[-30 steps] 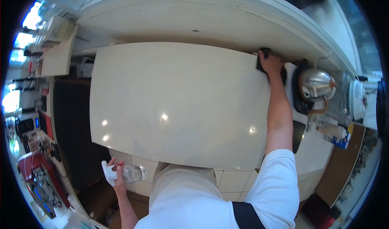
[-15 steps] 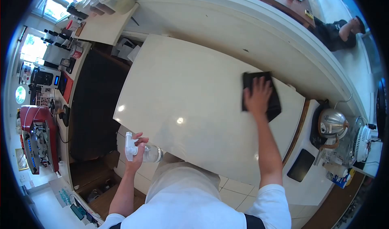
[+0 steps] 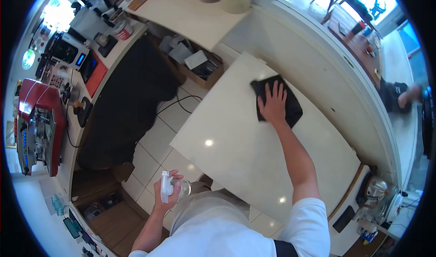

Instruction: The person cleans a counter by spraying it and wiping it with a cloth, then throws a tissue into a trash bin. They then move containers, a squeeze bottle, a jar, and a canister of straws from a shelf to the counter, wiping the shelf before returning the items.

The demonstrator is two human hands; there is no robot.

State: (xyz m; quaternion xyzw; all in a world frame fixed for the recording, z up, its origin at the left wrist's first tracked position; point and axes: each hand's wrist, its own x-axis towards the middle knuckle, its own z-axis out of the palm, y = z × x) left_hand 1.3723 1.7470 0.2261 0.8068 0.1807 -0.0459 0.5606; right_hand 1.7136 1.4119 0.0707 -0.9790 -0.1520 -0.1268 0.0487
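My right hand (image 3: 274,103) lies flat with fingers spread on a black cloth (image 3: 290,107), pressing it against the white tabletop (image 3: 254,157) near its far end. Part of the cloth sticks out past my fingers on both sides. My left hand (image 3: 164,198) is wrapped around a clear spray bottle (image 3: 184,189) with a white trigger head (image 3: 166,186). That bottle is held low beside my body, off the table's near left edge.
A counter on the left carries a red espresso machine (image 3: 42,120) and a grinder. Black fabric (image 3: 131,98) hangs below it. A cardboard box (image 3: 213,77) stands on the floor beyond the table. At right are a kettle (image 3: 376,188) and a phone (image 3: 344,219). Another person (image 3: 399,98) is beyond the partition.
The view has turned and shifted toward the left side of the room. My right hand has slid the cloth along the tabletop toward the far end. The left hand keeps the spray bottle.
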